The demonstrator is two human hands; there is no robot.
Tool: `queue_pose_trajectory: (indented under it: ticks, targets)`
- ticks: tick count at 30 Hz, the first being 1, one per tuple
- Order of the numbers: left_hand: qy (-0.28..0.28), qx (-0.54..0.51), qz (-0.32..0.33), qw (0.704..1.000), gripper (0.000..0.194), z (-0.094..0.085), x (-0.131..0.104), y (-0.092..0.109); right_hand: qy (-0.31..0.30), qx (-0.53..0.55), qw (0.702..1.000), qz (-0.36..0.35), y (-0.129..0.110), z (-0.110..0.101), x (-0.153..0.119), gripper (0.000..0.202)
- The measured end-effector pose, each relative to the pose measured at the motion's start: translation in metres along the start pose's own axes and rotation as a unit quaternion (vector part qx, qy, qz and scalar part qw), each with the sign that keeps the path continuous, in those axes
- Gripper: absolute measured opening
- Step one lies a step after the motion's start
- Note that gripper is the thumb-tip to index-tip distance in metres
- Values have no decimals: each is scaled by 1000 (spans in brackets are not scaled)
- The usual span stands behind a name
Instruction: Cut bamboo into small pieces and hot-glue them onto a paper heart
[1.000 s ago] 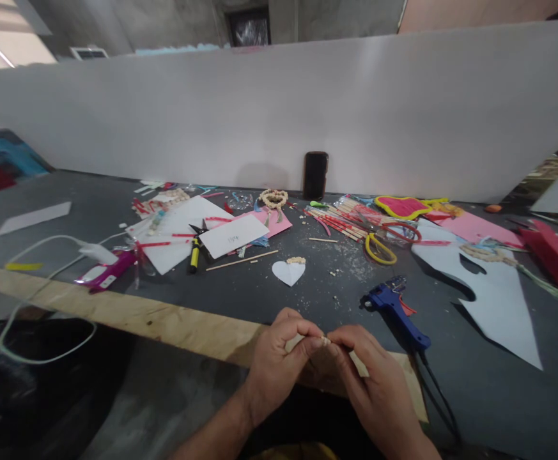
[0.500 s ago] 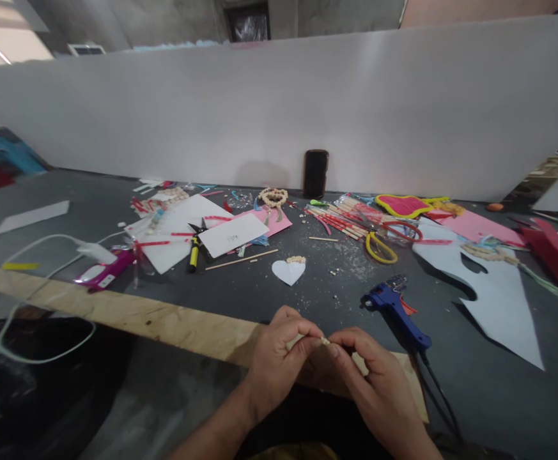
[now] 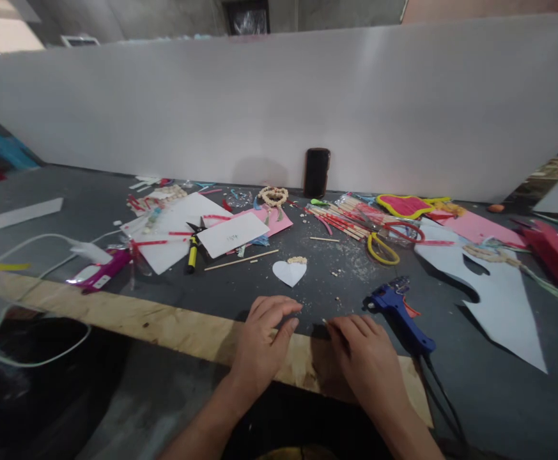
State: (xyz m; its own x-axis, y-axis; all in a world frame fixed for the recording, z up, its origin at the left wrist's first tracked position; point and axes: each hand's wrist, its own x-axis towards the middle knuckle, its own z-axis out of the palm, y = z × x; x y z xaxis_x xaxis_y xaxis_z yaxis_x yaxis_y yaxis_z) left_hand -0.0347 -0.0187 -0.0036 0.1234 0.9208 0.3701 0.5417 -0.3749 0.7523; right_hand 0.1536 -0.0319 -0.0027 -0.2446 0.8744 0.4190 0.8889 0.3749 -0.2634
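My left hand [image 3: 266,338] is over the table's front edge, thumb and fingers apart with nothing between them. My right hand [image 3: 365,351] is closed in a pinch at the table's edge, and a tiny pale piece [image 3: 325,321] shows at its fingertips; its exact kind is too small to tell. Ahead of both hands lies a white paper heart [image 3: 289,273], with a cluster of small beige bits [image 3: 297,260] along its upper right lobe. A blue glue gun [image 3: 401,316] lies on its side to the right of my right hand.
Scissors with red and yellow handles [image 3: 383,249] lie near red-striped sticks [image 3: 341,220]. Yellow-black pliers [image 3: 192,254] sit by a white card [image 3: 233,234]. A phone [image 3: 316,172] leans on the white partition [image 3: 187,115]. A cut white sheet [image 3: 509,306] covers the right side.
My hands have moved apart from their joint pinch on a small pale piece. The left has opened and shifted left; the right keeps a pinch with a tiny piece at its fingertips.
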Motion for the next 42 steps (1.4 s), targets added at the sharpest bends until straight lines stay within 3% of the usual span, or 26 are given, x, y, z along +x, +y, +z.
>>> queue_pose_trajectory:
  ticks: [5,14,19,23,26,32,37,42]
  targets:
    - [-21,24,5,999,20,0,1,-4,-19,-69,997,2,2,5,6,18]
    - [-84,90,-13,992,23,0,12,5,-62,-13,997,36,8,2,-2,6]
    - [-108,142,19,984,27,0,27,9,-28,42,999,11,13,-7,-12,12]
    - [-155,174,115,966,32,2,50,14,42,56,998,7,22,-16,-22,16]
    - [-181,201,147,951,25,10,74,17,85,32,996,5,33,-25,-27,17]
    - [-230,315,128,912,19,48,114,16,136,-91,985,47,64,-41,-33,25]
    - [-236,325,130,906,12,70,124,11,95,-136,983,78,81,-34,-38,36]
    - [-237,317,126,909,14,71,123,13,62,-125,984,110,87,-23,-32,36]
